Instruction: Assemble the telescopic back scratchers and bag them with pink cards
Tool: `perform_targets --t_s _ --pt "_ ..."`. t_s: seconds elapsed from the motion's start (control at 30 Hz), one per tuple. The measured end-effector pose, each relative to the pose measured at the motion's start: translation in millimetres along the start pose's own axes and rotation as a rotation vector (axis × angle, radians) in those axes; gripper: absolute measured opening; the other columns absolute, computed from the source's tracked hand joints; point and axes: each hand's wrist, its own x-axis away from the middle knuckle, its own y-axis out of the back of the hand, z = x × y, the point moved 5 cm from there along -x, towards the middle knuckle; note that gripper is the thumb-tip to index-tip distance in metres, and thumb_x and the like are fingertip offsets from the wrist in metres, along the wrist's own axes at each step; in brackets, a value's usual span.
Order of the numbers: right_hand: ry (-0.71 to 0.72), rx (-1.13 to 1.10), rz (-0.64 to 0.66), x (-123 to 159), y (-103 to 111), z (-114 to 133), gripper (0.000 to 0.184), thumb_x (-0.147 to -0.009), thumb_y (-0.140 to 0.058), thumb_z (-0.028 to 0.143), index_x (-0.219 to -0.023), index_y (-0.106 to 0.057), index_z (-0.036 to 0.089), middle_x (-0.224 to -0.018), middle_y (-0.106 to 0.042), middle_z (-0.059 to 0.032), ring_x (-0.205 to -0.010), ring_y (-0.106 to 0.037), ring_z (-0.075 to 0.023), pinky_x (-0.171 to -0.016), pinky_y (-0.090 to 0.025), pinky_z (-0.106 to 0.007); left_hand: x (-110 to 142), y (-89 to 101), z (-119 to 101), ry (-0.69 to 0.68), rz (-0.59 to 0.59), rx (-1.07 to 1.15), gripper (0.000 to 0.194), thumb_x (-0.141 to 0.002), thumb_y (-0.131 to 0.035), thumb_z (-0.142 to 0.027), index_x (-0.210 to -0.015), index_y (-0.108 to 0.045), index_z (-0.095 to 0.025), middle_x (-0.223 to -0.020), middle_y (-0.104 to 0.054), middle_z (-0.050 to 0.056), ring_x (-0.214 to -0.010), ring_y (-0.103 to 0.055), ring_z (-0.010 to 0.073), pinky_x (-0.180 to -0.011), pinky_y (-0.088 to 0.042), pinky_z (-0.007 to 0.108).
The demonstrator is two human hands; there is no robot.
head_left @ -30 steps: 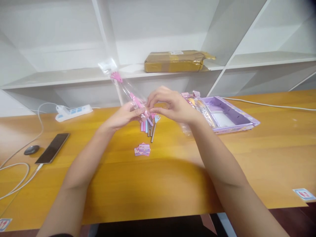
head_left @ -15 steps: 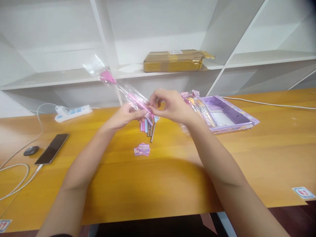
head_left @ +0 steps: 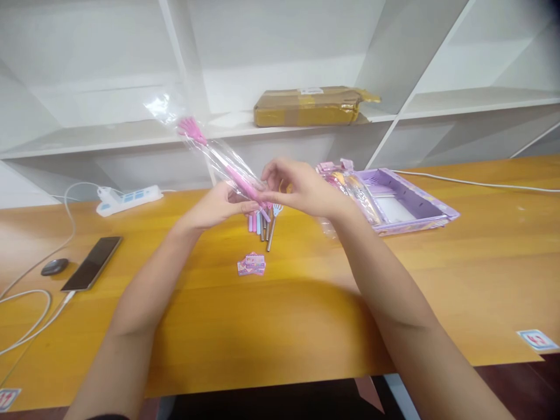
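A pink back scratcher [head_left: 192, 129] with a hand-shaped head lies inside a clear plastic bag [head_left: 219, 153], tilted with its head up to the left. My left hand [head_left: 217, 205] is closed around the lower part of the bag and the pink handle. With thumb and fingers, my right hand [head_left: 294, 185] pinches the bag's lower end by the handle's tip. Below them on the table lie several unwrapped scratchers [head_left: 271, 230] with blue, pink and purple parts and metal rods, partly hidden by my hands. Small printed pink cards [head_left: 251, 264] lie nearer to me.
To the right, a purple tray [head_left: 420, 192] holds purple pieces, with bagged scratchers [head_left: 359, 195] leaning at its left side. A taped cardboard box [head_left: 306, 108] sits on the shelf. At left are a phone [head_left: 91, 263], a mouse [head_left: 55, 266] and a power strip [head_left: 129, 200].
The bagged scratcher has tilted further, its head swinging left. My right hand has shifted slightly at the bag's lower end. Things on the table stay put.
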Motion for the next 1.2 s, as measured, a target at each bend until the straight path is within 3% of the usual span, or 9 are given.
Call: perform_targets --t_s 0.3,0.6,0.7,0.97,1.2 --pt "-0.011 0.048 0.151 1 -7 3 0.056 -0.098 -0.071 0.071 -0.079 -0.055 0.021 -0.069 -0.05 0.0042 -0.065 -0.039 -0.0118 -0.061 -0.029 -0.029 2 -4.8 -5 -0.013 0.079 -0.035 0.044 -0.089 -0.09 -0.044 -0.124 -0.078 -0.02 -0.12 -0.08 0.013 -0.105 -0.077 0.0249 -0.086 -0.063 0.035" --pt "-0.007 0.041 0.176 0 -8 4 0.063 -0.095 -0.072 0.075 -0.072 -0.048 0.022 -0.065 -0.043 0.0053 -0.064 -0.034 -0.0111 -0.06 -0.026 -0.029 4 -4.9 -5 -0.014 0.102 -0.028 0.042 -0.09 -0.088 -0.043 -0.124 -0.076 -0.021 -0.127 -0.077 0.013 -0.101 -0.075 0.0219 -0.083 -0.062 0.032" --pt "-0.011 0.025 0.173 0 -9 3 0.066 -0.093 -0.074 0.075 -0.069 -0.043 0.022 -0.063 -0.041 0.0057 -0.062 -0.033 -0.0108 -0.058 -0.025 -0.029 4 -7.2 -5 -0.006 0.125 -0.009 0.043 -0.091 -0.088 -0.04 -0.126 -0.074 -0.02 -0.12 -0.077 0.013 -0.095 -0.075 0.0211 -0.078 -0.062 0.032" --pt "-0.02 -0.081 0.291 1 -14 3 0.054 -0.099 -0.071 0.068 -0.076 -0.064 0.02 -0.066 -0.058 0.0034 -0.063 -0.045 -0.011 -0.06 -0.032 -0.028 5 -10.4 -3 0.016 0.189 0.036 0.034 -0.09 -0.088 -0.034 -0.118 -0.073 -0.021 -0.114 -0.075 0.01 -0.095 -0.075 0.0218 -0.084 -0.064 0.037" --pt "0.003 -0.133 0.384 2 -17 0 0.042 -0.105 -0.068 0.056 -0.087 -0.073 0.019 -0.076 -0.069 0.0012 -0.068 -0.057 -0.012 -0.066 -0.041 -0.027 8 -10.9 -1 0.03 0.244 0.023 0.03 -0.092 -0.085 -0.033 -0.115 -0.069 -0.021 -0.111 -0.073 0.008 -0.097 -0.074 0.0206 -0.085 -0.062 0.034"
